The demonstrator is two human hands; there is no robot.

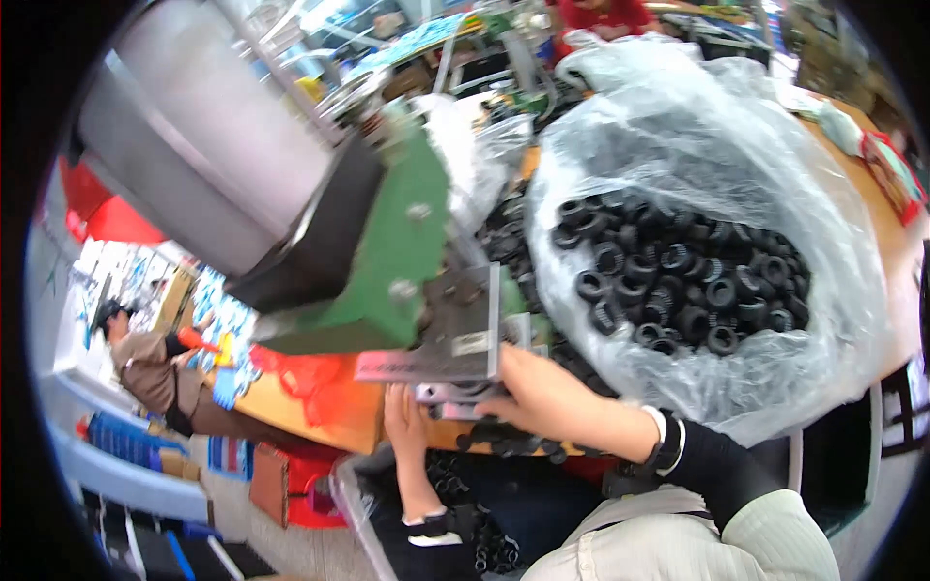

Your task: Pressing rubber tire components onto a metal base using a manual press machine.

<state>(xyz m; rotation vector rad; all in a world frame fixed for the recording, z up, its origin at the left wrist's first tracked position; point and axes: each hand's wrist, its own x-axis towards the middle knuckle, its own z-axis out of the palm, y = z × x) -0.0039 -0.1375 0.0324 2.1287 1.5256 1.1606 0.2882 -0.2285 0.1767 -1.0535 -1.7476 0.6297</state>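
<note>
Reaching beneath the green machine (pixel 412 261) in the head view, the left hand (pixel 407 441) and right hand (pixel 550 392) were at its metal fixture (pixel 441 366); whether their partly hidden fingers gripped anything, I could not tell. Work seemed under way: a large heap of black rings (pixel 697 276) lay inside the plastic bag (pixel 668 116), right, and smaller dark pieces (pixel 496 554) showed beside the left wrist, finished or not unclear. Counted: two hands, one machine, one fixture, one bag; rings and pieces overlapped too much to count.
</note>
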